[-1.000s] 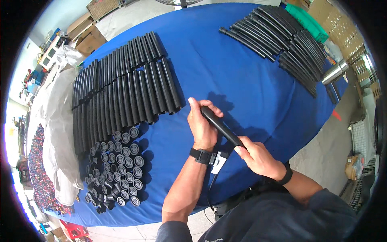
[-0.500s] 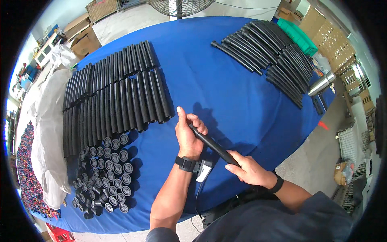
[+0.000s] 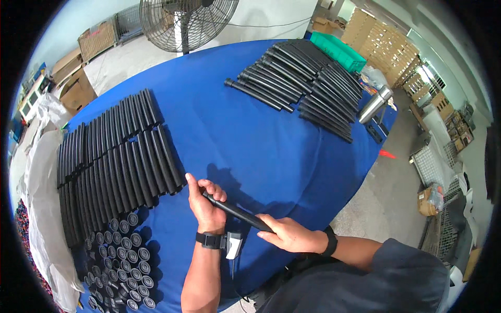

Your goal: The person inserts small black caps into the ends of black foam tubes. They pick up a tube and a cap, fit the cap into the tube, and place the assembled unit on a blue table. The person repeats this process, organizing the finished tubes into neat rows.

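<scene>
My left hand (image 3: 206, 204) is closed round the far end of a black tube (image 3: 241, 213), with the thumb pointing up. My right hand (image 3: 293, 236) grips the tube's nearer end, so it slants down from left to right above the blue tablecloth (image 3: 224, 151). What sits inside my left palm is hidden. Left of my hands lie two rows of black tubes (image 3: 117, 164) side by side. Below those rows is a cluster of round black end caps (image 3: 122, 255) with ringed faces.
Black tubes with wider ends (image 3: 302, 78) are stacked at the far right, beside a green crate (image 3: 339, 51) and a steel flask (image 3: 376, 104). A large fan (image 3: 187, 23) stands beyond the table. White plastic sheeting (image 3: 46, 219) covers the left edge.
The whole view has swung toward the right, so the table and tubes appear farther left and lower. Both hands keep hold of the same tube, with little change in grip.
</scene>
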Available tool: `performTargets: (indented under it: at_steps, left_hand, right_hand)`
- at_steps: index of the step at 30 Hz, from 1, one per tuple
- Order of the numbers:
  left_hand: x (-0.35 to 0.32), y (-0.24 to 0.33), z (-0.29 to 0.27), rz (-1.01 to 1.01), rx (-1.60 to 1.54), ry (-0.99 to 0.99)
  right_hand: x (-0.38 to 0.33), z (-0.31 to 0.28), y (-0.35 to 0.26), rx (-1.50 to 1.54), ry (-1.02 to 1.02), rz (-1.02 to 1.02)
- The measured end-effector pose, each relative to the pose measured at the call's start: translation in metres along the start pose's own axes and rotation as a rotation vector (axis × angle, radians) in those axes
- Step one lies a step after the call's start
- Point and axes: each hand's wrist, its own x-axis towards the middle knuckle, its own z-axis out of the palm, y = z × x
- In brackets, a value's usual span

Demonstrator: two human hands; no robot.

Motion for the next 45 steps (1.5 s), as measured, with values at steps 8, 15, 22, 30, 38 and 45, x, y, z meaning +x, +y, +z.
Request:
performTargets:
  at_steps: [8,15,22,30,38,45]
  left_hand:
    - [-0.001,-0.004,0.017,0.056,-0.014,0.038]
    - [0.002,-0.002,-0.003,-0.163,-0.247,-0.252]
    - [-0.005,-0.01,0.019,0.38,0.719,-0.161]
    - [-0.006,-0.003,0.015,0.006,0.655,-0.281]
    - [-0.006,0.007,0.007,-0.08,0.576,-0.225]
    - [-0.005,0.002,0.012,-0.037,0.591,-0.204]
  right_hand:
    - [0.004,-0.006,0.026,-0.373,0.294,-0.165]
    - [-0.013,-0.006,0.023,1.469,-0.49,0.378]
    - [-0.005,-0.038,0.003,0.034,0.116,0.006]
    - [-0.019,-0.055,0.027,1.51,-0.415,0.431]
    - [-0.018,-0.047,-0.004,0.857,-0.084,0.346]
    - [-0.015,-0.042,0.017,0.342,0.066,0.217]
